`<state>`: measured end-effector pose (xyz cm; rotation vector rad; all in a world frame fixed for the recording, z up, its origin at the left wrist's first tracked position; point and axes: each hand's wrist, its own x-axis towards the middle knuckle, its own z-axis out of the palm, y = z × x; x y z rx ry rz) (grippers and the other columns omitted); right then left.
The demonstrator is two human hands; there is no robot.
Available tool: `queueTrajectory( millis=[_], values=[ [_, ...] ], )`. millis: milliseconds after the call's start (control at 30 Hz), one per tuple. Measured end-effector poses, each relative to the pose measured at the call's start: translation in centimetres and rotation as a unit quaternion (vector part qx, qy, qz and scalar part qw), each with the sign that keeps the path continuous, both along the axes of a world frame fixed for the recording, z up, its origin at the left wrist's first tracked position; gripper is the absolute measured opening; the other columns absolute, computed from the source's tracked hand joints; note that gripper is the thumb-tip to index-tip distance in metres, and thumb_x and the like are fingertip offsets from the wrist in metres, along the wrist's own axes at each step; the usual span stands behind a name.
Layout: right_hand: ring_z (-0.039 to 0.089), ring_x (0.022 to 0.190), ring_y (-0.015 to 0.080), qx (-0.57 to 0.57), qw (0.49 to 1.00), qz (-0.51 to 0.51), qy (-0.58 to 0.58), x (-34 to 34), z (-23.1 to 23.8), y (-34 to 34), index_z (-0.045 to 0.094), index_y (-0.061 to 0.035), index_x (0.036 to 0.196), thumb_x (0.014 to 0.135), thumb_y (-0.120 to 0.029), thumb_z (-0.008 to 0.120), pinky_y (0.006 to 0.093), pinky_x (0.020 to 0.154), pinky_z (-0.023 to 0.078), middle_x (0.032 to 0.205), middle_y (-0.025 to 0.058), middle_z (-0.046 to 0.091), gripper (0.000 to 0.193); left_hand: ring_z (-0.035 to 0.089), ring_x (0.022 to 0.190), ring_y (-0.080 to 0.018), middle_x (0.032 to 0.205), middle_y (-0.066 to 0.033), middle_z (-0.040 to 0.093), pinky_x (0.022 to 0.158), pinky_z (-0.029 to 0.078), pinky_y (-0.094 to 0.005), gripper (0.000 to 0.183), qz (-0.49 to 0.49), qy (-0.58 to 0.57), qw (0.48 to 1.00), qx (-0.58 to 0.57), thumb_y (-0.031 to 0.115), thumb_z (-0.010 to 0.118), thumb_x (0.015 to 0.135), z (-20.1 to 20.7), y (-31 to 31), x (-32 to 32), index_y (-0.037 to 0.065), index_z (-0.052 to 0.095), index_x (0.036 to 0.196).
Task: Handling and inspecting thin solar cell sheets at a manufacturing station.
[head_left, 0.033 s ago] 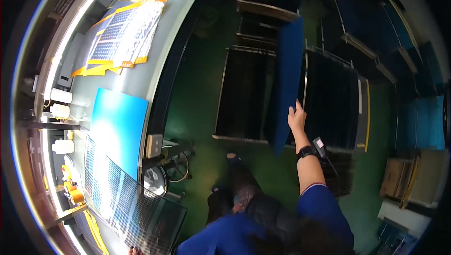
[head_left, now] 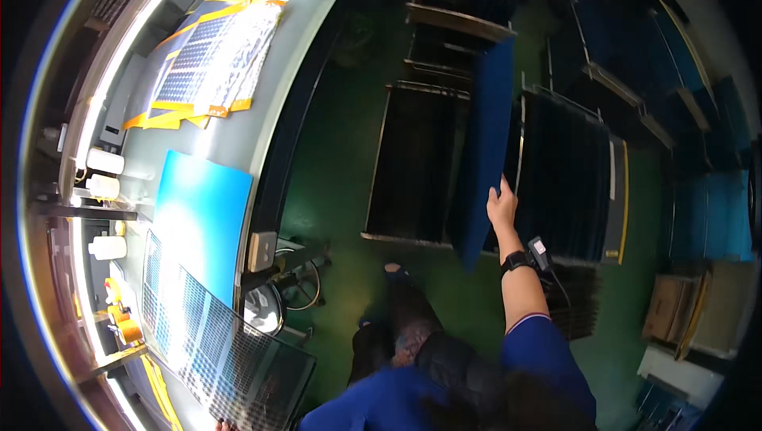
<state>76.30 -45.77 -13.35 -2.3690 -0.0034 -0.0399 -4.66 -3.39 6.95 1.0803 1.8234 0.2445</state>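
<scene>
The right hand [head_left: 502, 207] gripped the edge of a dark blue panel [head_left: 486, 145], fingers wrapped around its rim. The panel stood on edge, its long axis running up and away from the person, upper end pointing toward the far racks; it was thin, flat and plain, held above a cart of dark stacked sheets [head_left: 413, 165]. Only a fingertip of the left hand [head_left: 221, 425] showed at the lower edge, touching a gridded cell sheet [head_left: 214, 336]; its pose could not be told. A bright blue sheet [head_left: 198, 217] lay on the grey workbench [head_left: 278, 74], white bottles [head_left: 103, 185] beside it, and cardboard boxes [head_left: 671, 308] stood at the right
</scene>
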Motion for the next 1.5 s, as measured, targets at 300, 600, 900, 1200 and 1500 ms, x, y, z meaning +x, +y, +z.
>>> queueTrajectory(
  millis=[300,600,900,1200,1500],
  values=[
    [0.058,0.103,0.0373,-0.027,0.995,-0.002,0.100,4.6,-6.6,1.2,0.049,-0.0058,0.128,0.080,0.003,0.056,0.0386,0.088,0.047,0.109,0.0233,0.061,0.050,0.027,0.135,-0.0325,0.144,-0.0206,0.031,0.111,0.022,-0.0480,0.072,0.023,0.083,0.996,-0.023,0.042,0.050,0.088,3.2,-1.2,3.9,0.005,0.022,0.143],
    [0.058,0.103,0.0379,-0.063,0.990,0.025,0.121,8.1,-9.4,1.5,0.050,-0.0061,0.128,0.078,0.002,0.055,0.0397,0.089,0.047,0.108,0.0246,0.061,0.051,0.026,0.136,-0.0322,0.144,-0.0200,0.032,0.111,0.022,-0.0483,0.071,0.012,0.109,0.994,-0.027,0.044,0.048,0.089,5.4,-0.7,4.1,0.007,0.022,0.143],
    [0.024,0.131,0.0496,-0.113,0.945,0.008,0.307,9.7,-8.7,4.7,-0.012,-0.0146,0.146,0.088,-0.034,0.058,0.0475,0.109,0.026,0.144,0.0367,0.011,0.093,0.055,0.072,-0.0205,0.090,-0.0098,0.064,0.062,0.044,-0.0342,0.028,-0.157,0.459,0.832,0.270,0.027,0.062,0.081,14.8,0.9,7.9,0.009,0.063,0.104],
    [0.059,0.105,0.0273,0.280,0.911,0.160,0.259,-3.7,-4.1,15.5,0.044,-0.0002,0.127,0.090,-0.020,0.060,0.0360,0.089,0.048,0.117,0.0156,0.058,0.045,0.063,0.090,-0.0272,0.100,-0.0141,0.065,0.082,0.051,-0.0374,0.024,-0.262,0.250,0.673,0.645,0.003,0.051,0.086,10.0,-3.5,12.6,-0.004,0.061,0.108],
    [0.052,0.113,0.0407,0.451,0.477,0.304,0.690,-15.5,14.1,31.9,0.049,-0.0086,0.125,0.089,-0.058,0.043,0.0540,0.095,0.041,0.124,0.0232,0.053,0.062,0.064,0.099,-0.0265,0.105,-0.0109,0.066,0.080,0.054,-0.0358,0.026,-0.387,0.223,0.742,0.500,-0.003,0.058,0.073,-3.5,-9.7,17.1,0.008,0.068,0.095]
  ],
)
